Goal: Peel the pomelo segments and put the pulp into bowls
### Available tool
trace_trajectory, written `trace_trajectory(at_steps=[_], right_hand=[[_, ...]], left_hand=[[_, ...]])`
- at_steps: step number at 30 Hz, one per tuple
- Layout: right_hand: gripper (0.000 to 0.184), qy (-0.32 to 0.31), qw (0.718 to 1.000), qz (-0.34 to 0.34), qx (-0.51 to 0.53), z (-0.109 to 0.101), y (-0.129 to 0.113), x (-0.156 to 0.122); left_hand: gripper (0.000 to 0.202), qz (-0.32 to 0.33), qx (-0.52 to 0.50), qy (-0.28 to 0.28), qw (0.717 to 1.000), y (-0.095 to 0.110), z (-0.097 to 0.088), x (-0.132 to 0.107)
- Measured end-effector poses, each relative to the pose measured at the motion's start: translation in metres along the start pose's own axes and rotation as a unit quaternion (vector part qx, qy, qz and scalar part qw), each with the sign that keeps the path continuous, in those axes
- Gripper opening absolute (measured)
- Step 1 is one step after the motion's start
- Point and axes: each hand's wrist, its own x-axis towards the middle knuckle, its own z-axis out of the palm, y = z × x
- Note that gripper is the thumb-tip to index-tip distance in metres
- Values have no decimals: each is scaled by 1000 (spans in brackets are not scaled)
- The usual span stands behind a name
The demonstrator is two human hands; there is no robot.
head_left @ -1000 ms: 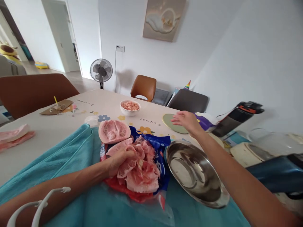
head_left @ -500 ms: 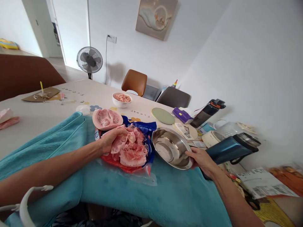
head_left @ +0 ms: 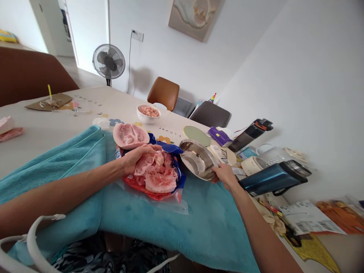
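Note:
My left hand rests curled on a pile of pink pomelo peel and flesh that lies on a red and blue plastic bag over a teal towel. A hollowed pomelo half sits just behind the pile. My right hand grips the near rim of a steel bowl, which is tilted up toward the pile.
A white bowl of pink pulp stands farther back. At the right are a green round mat, a purple pack, a black bottle, a blue thermos and papers. Chairs and a fan stand beyond the table.
My right hand came back from the green mat, took the steel bowl's rim and has tilted and shifted the bowl left toward the peel pile. My left hand stays on the pile.

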Motion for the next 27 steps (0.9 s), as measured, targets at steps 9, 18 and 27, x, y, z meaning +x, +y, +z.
trace_trajectory(at_steps=[9, 18, 27], right_hand=[[49, 148, 937, -241, -203, -14, -63, -54], [51, -250, 797, -356, -418, 70, -179, -26], [25, -292, 846, -266, -357, 101, -182, 54]], left_hand=[[37, -13, 19, 9, 1000, -4, 1, 0], [32, -10, 53, 0, 999, -7, 1, -1], [22, -16, 47, 18, 999, -11, 2, -1]])
